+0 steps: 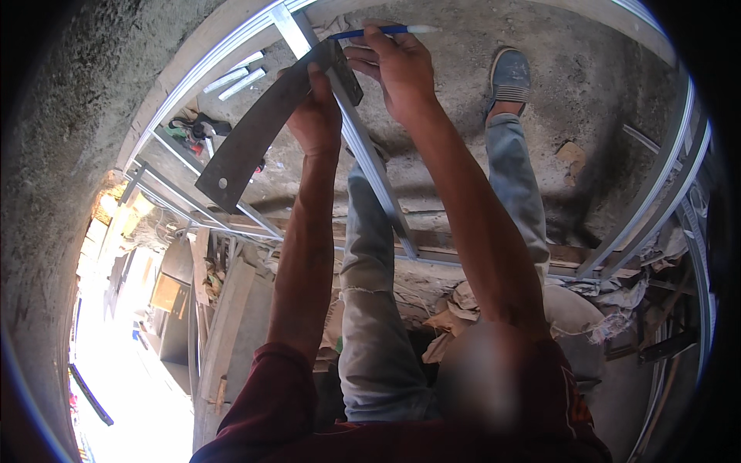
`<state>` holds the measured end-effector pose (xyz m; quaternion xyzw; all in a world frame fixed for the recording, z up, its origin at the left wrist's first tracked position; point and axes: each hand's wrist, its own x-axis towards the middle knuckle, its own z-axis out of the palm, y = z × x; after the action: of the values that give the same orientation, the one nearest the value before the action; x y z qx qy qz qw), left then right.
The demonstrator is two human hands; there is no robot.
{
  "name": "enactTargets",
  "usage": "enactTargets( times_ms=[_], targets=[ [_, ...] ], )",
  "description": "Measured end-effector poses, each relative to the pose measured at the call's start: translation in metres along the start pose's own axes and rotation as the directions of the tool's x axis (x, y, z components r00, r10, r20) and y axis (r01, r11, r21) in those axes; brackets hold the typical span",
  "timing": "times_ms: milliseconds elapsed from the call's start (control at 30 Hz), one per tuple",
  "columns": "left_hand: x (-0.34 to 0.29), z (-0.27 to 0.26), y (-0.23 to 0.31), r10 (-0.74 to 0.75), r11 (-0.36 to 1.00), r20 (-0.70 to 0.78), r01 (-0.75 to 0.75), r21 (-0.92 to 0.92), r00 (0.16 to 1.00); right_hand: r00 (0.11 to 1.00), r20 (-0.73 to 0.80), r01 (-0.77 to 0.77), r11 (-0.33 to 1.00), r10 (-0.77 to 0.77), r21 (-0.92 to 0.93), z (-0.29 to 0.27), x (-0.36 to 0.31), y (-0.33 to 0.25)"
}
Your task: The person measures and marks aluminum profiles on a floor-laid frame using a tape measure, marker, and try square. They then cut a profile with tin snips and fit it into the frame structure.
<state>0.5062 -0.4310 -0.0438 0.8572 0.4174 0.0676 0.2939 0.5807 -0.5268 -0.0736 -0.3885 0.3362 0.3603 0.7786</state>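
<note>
My left hand (315,119) is closed round a try square with a wide dark blade (251,139) and a hole near its far end. The square's stock lies across a silver metal stud (370,166), its blade reaching down to the left. My left thumb presses on the blade. A blue pen (351,34) with a whitish end is pinched in my right hand (401,73), just above the square. The pen's point is close to the stud's edge at the square's corner; whether it touches I cannot tell.
Metal channels (212,58) frame the left side, and more channels (664,193) stand at the right. Short metal offcuts (241,83) and a dark tool (202,127) lie on the concrete floor (587,77). My shod foot (511,73) rests there too. Boards (231,324) and rubble surround the lower area.
</note>
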Motion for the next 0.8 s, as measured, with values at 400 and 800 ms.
enactTargets(
  times_ms=[400, 800],
  targets=[
    [0.002, -0.002, -0.005, 0.038, 0.999, 0.048, -0.04, 0.031, 0.998, 0.999, -0.033, 0.039, 0.999, -0.039, 0.012, 0.007, 0.002, 0.002],
    [0.005, -0.007, -0.006, 0.052, 0.998, 0.102, -0.056, 0.033, 0.993, 1.0, -0.022, 0.007, 0.986, -0.011, -0.167, 0.012, 0.011, -0.003]
  ],
)
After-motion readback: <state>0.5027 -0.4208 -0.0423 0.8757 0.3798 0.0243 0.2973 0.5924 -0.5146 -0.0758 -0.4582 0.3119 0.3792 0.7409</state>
